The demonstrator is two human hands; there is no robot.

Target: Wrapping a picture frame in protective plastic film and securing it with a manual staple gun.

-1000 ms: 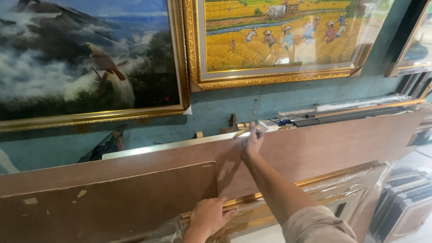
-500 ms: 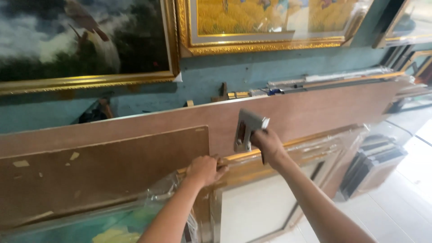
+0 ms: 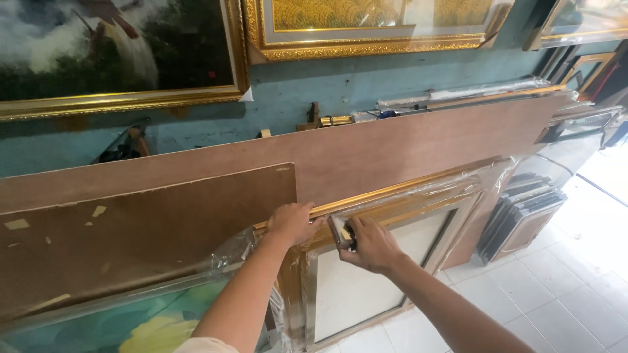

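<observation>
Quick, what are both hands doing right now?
Left hand: closed over the gold frame's top edge.
Right hand: closed, holding a small flat tool.

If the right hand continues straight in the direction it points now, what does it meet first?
The right hand, holding a small tool, points left along the gold frame. It would most likely meet the left hand gripping the frame's top edge, though depth between them is unclear.
</observation>
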